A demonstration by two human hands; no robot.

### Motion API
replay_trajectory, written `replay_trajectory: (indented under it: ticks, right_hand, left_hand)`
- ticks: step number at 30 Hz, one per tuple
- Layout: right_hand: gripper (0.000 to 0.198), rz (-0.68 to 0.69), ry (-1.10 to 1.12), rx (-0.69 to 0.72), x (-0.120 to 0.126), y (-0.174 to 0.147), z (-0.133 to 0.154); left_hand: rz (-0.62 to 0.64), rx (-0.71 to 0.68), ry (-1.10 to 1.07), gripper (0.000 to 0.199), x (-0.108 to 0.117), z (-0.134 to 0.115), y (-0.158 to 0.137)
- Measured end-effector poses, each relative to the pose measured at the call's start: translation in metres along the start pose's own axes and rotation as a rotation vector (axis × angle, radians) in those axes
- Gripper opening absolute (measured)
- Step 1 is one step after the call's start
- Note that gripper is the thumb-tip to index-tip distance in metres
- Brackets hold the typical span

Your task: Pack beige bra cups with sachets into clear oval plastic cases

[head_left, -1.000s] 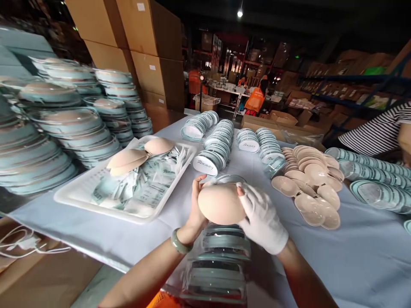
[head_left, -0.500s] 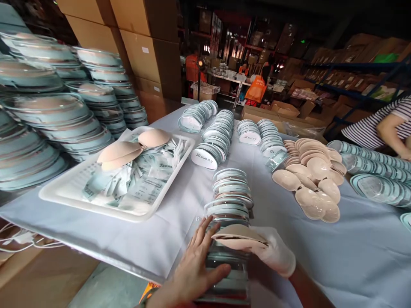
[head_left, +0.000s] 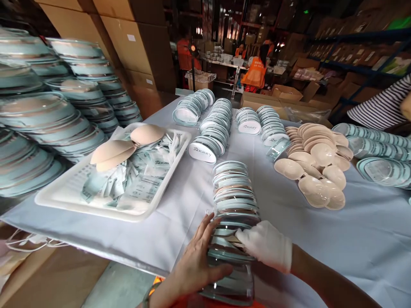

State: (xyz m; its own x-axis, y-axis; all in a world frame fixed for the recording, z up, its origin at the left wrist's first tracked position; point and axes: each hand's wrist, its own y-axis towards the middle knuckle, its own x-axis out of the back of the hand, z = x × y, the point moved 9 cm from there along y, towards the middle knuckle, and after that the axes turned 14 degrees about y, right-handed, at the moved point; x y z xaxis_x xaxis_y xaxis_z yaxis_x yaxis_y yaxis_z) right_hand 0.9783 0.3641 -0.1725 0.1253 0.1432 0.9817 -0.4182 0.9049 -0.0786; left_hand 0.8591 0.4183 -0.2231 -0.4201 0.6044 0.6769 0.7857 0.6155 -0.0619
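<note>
In the head view, a row of clear oval plastic cases (head_left: 236,194) with pale blue inserts runs down the table toward me. My left hand (head_left: 201,256), bare, lies along the left side of the nearest cases, fingers stretched and thumb apart across the top. White-gloved, my right hand (head_left: 265,246) is at their right side with its fingertips down in a gap. Its fingers pinch a beige bra cup (head_left: 235,241), mostly hidden inside an open case. Loose beige bra cups (head_left: 316,190) are heaped to the right.
A white tray (head_left: 135,214) on the left holds beige cups and printed packets. More filled cases (head_left: 202,152) stand in rows at the back. Tall case stacks (head_left: 38,111) and cardboard boxes (head_left: 128,47) rise at left. A person in a striped top (head_left: 379,109) is at right.
My right hand has moved the beige bra cup down into an open case, where most of it is now hidden. My left hand stays on the cases. The view has shifted slightly.
</note>
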Motion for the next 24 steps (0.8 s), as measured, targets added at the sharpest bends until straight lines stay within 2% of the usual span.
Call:
replay_trajectory:
  ticks: [3, 7, 9, 10, 13, 14, 18, 21, 24]
  right_hand:
    - [0.021, -0.238, 0.117, 0.026, 0.019, -0.023, -0.005]
    - [0.030, -0.403, 0.159, 0.112, 0.034, -0.039, 0.006]
    - [0.028, -0.442, 0.125, 0.154, 0.036, -0.038, 0.013]
    - [0.028, -0.448, 0.102, 0.168, 0.035, -0.036, 0.015]
    - [0.028, -0.466, 0.012, 0.209, 0.026, -0.030, 0.021]
    - [0.030, -0.475, -0.013, 0.219, 0.024, -0.029, 0.023]
    - [0.037, -0.550, -0.083, 0.223, 0.030, -0.032, 0.030]
    - [0.033, -0.593, -0.120, 0.256, 0.045, -0.043, 0.039]
    - [0.025, -0.580, -0.090, 0.240, 0.048, -0.061, 0.034]
  left_hand:
    - [0.068, 0.022, 0.031, 0.099, 0.002, -0.010, 0.000]
    - [0.149, -0.039, 0.161, 0.106, 0.014, -0.025, 0.003]
    - [0.198, -0.135, 0.169, 0.110, 0.021, -0.032, 0.007]
    - [0.200, -0.187, 0.151, 0.105, 0.026, -0.035, 0.010]
    - [0.146, -0.257, 0.047, 0.062, 0.038, -0.038, 0.025]
    - [0.144, -0.258, 0.018, 0.054, 0.037, -0.038, 0.029]
    - [0.174, -0.234, 0.055, 0.048, 0.024, -0.038, 0.038]
    - [0.160, -0.214, 0.157, 0.048, 0.021, -0.040, 0.034]
    - [0.146, -0.255, 0.212, 0.047, 0.021, -0.045, 0.032]
